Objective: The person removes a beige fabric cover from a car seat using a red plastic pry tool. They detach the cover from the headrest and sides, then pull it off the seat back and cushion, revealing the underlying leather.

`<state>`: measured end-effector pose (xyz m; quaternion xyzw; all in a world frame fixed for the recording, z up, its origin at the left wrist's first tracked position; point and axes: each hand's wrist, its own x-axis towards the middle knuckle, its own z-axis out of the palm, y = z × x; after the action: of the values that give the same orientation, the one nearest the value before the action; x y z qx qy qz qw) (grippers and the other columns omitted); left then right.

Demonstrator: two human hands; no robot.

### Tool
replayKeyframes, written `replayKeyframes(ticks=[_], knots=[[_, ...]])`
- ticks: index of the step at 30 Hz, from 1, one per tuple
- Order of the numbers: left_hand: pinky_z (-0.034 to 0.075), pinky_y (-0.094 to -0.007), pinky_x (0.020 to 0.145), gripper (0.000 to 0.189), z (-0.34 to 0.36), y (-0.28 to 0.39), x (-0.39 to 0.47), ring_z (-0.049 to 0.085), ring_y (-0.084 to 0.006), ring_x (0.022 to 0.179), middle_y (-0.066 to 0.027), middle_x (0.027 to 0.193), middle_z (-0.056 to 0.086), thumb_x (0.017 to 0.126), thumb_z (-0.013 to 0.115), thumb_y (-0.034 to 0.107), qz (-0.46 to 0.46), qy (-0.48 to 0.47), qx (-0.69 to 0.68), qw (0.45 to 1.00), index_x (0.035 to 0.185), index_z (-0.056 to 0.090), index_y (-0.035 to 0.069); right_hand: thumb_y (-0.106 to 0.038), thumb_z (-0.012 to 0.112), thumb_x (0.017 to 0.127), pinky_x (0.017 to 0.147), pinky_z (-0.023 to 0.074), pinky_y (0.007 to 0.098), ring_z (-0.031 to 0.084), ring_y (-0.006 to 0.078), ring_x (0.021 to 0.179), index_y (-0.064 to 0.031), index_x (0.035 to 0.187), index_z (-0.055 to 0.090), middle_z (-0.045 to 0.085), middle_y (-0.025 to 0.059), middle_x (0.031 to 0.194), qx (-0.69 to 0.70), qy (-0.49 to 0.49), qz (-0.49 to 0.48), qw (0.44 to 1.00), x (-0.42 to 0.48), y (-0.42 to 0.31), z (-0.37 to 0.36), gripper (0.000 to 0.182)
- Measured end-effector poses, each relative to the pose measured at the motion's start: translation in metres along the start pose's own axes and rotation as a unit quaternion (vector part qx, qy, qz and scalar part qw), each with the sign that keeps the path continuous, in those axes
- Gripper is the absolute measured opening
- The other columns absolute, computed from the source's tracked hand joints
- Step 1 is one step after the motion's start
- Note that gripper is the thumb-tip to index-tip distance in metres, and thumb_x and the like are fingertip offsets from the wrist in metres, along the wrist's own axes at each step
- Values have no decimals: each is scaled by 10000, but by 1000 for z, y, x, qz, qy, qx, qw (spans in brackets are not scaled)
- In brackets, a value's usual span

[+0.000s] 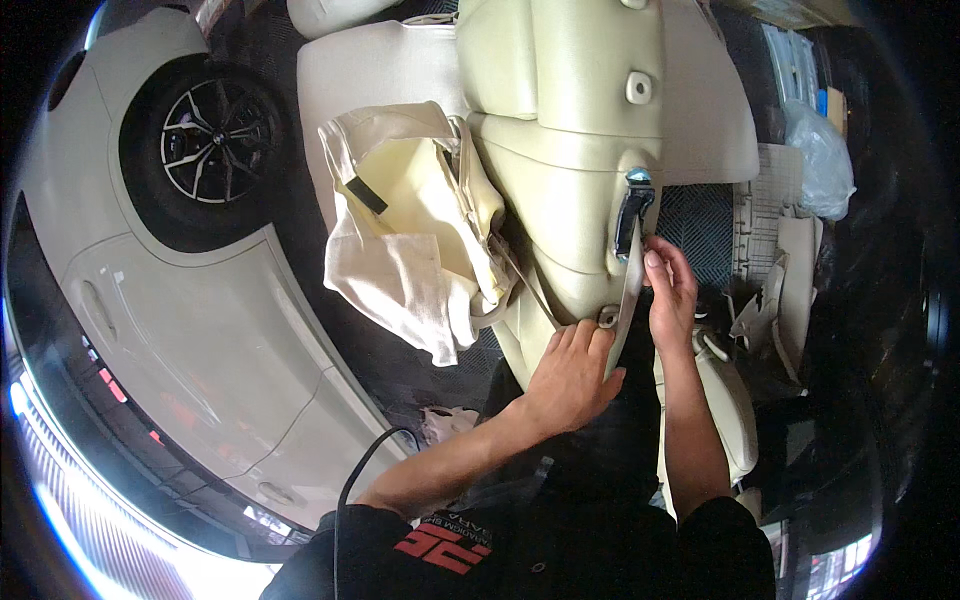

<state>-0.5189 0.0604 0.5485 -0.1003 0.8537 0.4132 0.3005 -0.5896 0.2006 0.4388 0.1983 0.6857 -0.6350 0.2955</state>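
A cream leather car seat back (577, 150) lies before me, its near end close to my body. A black seat-belt guide (632, 217) sits in its right part, with a light belt strap (632, 289) running down from it. My left hand (574, 371) rests on the near end of the seat, fingers curled over it beside the lower part of the strap; whether it grips the strap I cannot tell. My right hand (671, 289) is at the strap just below the guide, thumb and fingertips at its edge. A cream fabric-and-leather cover (405, 255) lies bunched left of the seat.
A white car (187, 337) with a black-and-silver wheel (217, 141) stands at the left. A light panel (705, 97) lies under the seat. On the right are a clear plastic bag (817, 157), loose trim pieces (795, 285) and another cream seat part (724, 412).
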Motion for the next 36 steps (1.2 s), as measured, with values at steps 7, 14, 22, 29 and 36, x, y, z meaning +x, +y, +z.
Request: replayKeyframes(ticks=[7,14,22,29,36], knots=[[447,-548,1003,285,-72,58,-10,578,-428,1136,-246,1211,591,841,615,79,292,91,-297,905,1117,630,6,-323,611,1012,883,476,304,591,155,1022,11,1249,574,647,81,1097,-59,59,23,996,1,9,-10,412],[497,-494,854,220,-95,109,-50,648,-296,785,-113,768,656,785,702,218,414,51,-535,735,715,655,14,-140,665,971,805,469,253,576,103,925,0,1259,556,606,32,1035,-52,46,-69,995,-11,20,-7,339],[537,-377,898,234,-145,-33,-60,664,-268,971,-158,1067,677,917,653,132,116,448,-60,885,1079,658,-37,-63,662,896,800,497,378,621,258,895,-22,1142,628,634,134,979,-153,6,-360,920,-8,-56,62,252],[462,-442,1034,714,-76,-195,24,590,-417,1211,-276,1249,623,781,806,349,-378,261,95,883,1379,552,52,-246,672,874,889,486,465,641,364,1023,-17,1126,640,661,226,1075,-499,-178,-332,781,56,-56,172,342],[533,-386,818,351,-150,-203,-31,719,-294,896,-175,928,746,773,725,213,-314,343,-2,885,1051,732,-1,-265,655,881,851,484,464,703,319,784,-67,891,698,691,143,755,-497,-365,-231,753,18,-52,165,203]])
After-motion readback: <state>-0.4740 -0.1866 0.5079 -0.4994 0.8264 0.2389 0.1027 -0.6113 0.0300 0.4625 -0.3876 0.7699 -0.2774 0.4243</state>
